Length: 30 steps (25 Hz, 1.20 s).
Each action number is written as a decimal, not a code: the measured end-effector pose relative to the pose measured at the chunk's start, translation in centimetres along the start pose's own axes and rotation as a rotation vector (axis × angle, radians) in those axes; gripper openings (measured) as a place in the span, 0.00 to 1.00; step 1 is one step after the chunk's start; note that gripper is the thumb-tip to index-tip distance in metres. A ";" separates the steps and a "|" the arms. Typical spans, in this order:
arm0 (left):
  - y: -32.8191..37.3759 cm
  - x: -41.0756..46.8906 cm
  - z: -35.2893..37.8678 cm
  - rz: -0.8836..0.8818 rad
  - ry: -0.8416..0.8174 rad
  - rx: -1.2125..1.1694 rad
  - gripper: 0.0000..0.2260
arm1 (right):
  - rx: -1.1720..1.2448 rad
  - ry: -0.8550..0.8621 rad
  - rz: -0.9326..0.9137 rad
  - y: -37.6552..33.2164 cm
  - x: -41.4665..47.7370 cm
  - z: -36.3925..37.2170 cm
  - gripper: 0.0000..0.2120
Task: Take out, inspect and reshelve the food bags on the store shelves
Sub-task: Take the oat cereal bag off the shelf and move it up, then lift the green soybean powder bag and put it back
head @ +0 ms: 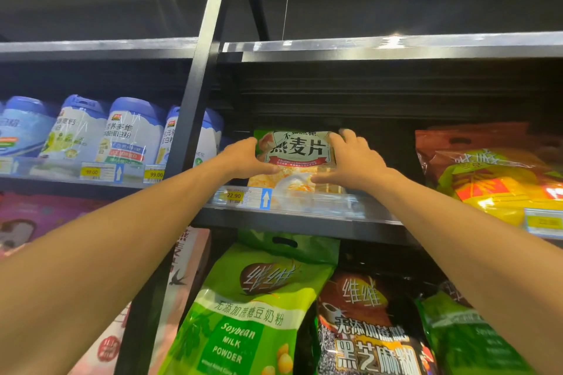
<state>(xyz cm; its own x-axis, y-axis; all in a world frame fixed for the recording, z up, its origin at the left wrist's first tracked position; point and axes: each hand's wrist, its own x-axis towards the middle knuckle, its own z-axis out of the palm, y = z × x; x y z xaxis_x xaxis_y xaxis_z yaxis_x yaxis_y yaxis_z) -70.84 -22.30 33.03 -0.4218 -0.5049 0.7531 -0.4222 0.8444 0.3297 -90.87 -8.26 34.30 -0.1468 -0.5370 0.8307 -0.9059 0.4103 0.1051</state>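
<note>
On the upper shelf [304, 224], dead centre, the oat bag [297, 151] stands facing out. The left hand [243, 158] grips its 9 o'clock edge, thumb laid across the front. The right hand [356, 158] grips the 3 o'clock edge, fingers curled over the top corner. Tins [134, 131] sit at 9 o'clock, and a green soy-milk bag [249, 307] at 6 o'clock.

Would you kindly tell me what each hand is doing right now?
Left hand: grips the left edge of the green oat bag, thumb across its front.
Right hand: grips the right edge of the same bag.
</note>
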 end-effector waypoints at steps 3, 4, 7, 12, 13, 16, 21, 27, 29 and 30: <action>0.6 -2.2 -1.1 0.179 0.183 0.028 0.36 | -0.124 0.155 -0.089 -0.2 -1.6 -1.9 0.51; 0.7 -3.1 -1.4 0.217 0.230 0.070 0.38 | -0.153 0.193 -0.105 -0.2 -2.2 -2.5 0.50; 0.7 -5.5 -2.1 0.263 0.304 0.195 0.42 | -0.211 0.272 -0.128 -0.5 -4.3 -4.0 0.47; -0.1 -10.5 -2.9 0.330 0.321 0.292 0.43 | -0.227 0.345 -0.119 -2.0 -9.6 -6.3 0.43; -0.2 -11.6 -2.9 0.336 0.320 0.302 0.43 | -0.211 0.346 -0.115 -2.3 -10.6 -6.6 0.42; -0.8 -15.3 -3.1 0.328 0.300 0.267 0.43 | -0.100 0.378 -0.067 -3.8 -14.1 -7.2 0.43; -2.4 -21.6 -2.1 0.278 0.221 0.174 0.41 | 0.097 0.336 -0.049 -6.6 -21.1 -7.2 0.39; -4.5 -26.9 -0.6 0.190 0.124 -0.010 0.36 | 0.285 0.025 0.114 -8.8 -27.3 -3.3 0.37; -5.2 -28.3 0.4 0.133 0.075 -0.033 0.36 | 0.364 -0.106 0.206 -9.5 -28.7 -0.8 0.37; -5.7 -28.9 0.7 0.104 0.051 -0.051 0.36 | 0.404 -0.179 0.246 -10.0 -29.2 0.5 0.35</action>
<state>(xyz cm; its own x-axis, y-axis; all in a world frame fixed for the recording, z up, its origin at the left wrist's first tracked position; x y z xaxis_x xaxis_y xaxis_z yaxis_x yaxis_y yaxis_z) -56.80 -12.66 8.94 -0.4197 -0.4053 0.8122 -0.3361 0.9006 0.2757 -77.72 2.92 8.66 -0.4093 -0.5925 0.6939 -0.9120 0.2418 -0.3314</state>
